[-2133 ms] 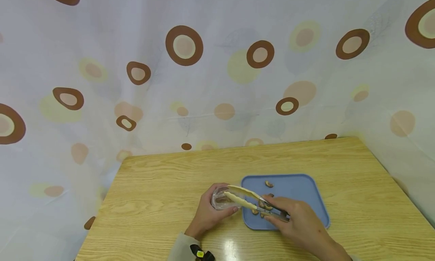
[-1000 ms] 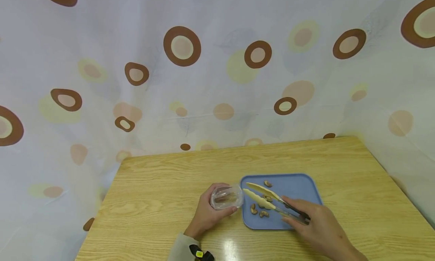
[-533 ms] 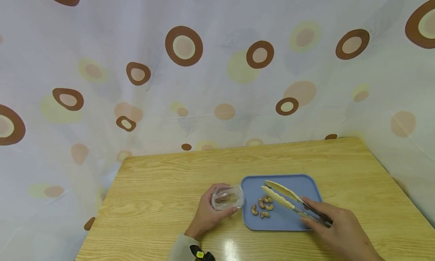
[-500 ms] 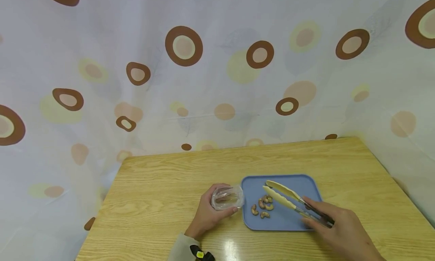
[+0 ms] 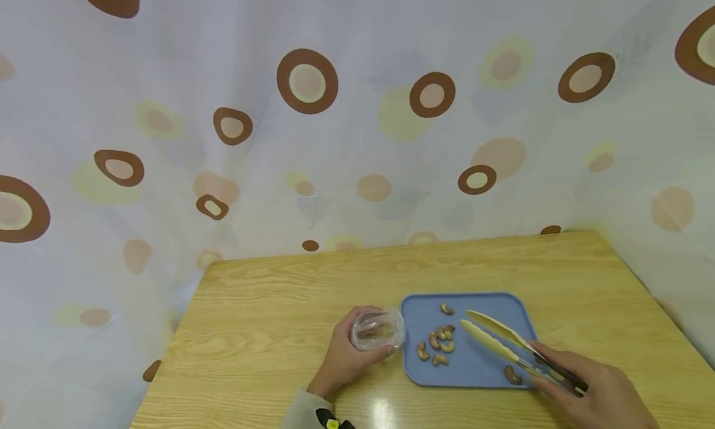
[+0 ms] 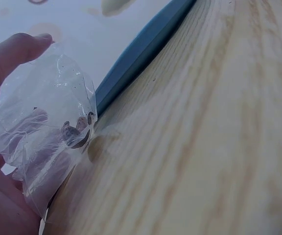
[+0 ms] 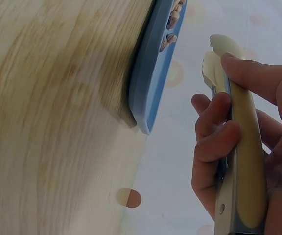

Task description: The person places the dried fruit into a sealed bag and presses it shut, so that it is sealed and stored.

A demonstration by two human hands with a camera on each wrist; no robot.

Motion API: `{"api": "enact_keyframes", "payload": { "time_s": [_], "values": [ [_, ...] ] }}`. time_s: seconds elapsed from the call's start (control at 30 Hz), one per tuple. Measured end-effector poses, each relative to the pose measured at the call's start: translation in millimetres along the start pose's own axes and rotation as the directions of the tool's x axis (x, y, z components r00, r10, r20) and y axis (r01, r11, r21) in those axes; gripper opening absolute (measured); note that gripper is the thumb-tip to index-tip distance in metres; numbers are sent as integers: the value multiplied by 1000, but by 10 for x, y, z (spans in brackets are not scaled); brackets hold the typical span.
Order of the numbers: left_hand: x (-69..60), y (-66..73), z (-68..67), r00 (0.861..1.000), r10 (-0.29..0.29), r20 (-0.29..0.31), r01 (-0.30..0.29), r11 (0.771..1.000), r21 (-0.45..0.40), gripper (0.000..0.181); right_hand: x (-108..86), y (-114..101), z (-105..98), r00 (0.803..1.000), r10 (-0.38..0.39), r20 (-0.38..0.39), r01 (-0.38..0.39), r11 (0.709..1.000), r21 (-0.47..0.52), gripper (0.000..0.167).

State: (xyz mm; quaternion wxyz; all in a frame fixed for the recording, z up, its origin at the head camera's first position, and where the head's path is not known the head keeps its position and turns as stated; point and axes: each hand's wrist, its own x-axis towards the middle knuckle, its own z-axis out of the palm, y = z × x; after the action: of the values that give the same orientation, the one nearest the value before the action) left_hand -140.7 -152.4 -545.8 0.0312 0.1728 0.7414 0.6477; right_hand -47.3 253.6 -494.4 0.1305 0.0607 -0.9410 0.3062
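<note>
My left hand point(image 5: 349, 354) holds a clear plastic bag point(image 5: 378, 329) with its mouth spread, just left of the blue tray point(image 5: 469, 379). A few brown pieces show through the bag point(image 6: 58, 112) in the left wrist view. Several cashews point(image 5: 440, 359) lie on the tray, most of them in its left half, with a lone cashew point(image 5: 512, 375) near the front right. In my right hand point(image 5: 594, 385) is a pair of tongs point(image 5: 503, 339) with cream tips. The tips are spread above the tray, right of the cashew group, and nothing is between them.
Both hands work over a wood-grain table point(image 5: 279, 305). Behind it and at its sides hangs a pale patterned curtain point(image 5: 346, 137). The tray's raised rim stands close beside the bag.
The tongs have drawn back rightward from over the bag, across the tray, with their tips spread. The lone front-right cashew is now uncovered. My left hand and the bag stay in place.
</note>
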Motion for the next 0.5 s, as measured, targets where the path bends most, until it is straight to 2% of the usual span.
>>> {"api": "enact_keyframes", "payload": {
  "time_s": [0.1,0.2,0.33,0.43,0.5],
  "values": [
    [-10,-10,0,1000,6,-1,-6,1000,-1,59,-2,34,-10,1000,15,6,-15,1000,-20,56],
    [-14,-16,-2,1000,16,0,-16,1000,-5,59,45,52,-17,997,52,59,-49,998,-48,56],
    [-11,-21,-1,1000,21,2,-21,1000,3,58,135,51,-4,983,99,155,-91,994,-56,60],
    [-12,-9,3,1000,3,0,-3,1000,10,59,194,46,30,975,107,193,-101,994,-39,62],
    [-11,1,8,1000,-10,0,10,1000,13,59,227,42,53,977,100,191,-94,995,-38,61]
  ]
}}
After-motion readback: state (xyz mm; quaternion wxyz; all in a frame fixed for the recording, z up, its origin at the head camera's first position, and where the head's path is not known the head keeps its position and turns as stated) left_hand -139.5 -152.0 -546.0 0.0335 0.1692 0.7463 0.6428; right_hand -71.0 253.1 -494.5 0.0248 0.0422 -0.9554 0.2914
